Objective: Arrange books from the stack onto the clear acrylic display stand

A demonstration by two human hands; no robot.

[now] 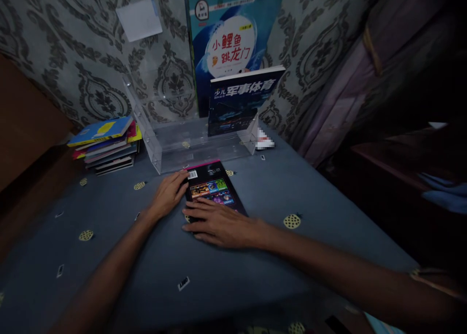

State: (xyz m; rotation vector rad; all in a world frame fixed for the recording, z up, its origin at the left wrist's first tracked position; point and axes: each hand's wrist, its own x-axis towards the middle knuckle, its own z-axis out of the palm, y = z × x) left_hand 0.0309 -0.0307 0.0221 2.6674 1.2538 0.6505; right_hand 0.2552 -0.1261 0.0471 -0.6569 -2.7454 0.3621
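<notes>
A dark book with a pink edge, a barcode and rows of small coloured pictures lies flat on the blue cloth in front of me. My left hand rests at its upper left edge, fingers stretched out and touching the cover near the barcode. Across the lower part of the book lies my right hand, palm down with its fingers spread, hiding that part of the cover. Just behind stands a clear acrylic rack, which holds a dark blue book and a taller teal book upright at its right side.
To the left, a stack of several books sits beside the rack. The blue cloth has pineapple prints. Patterned wallpaper rises behind, with a white card on it. A pale curtain hangs past the right edge.
</notes>
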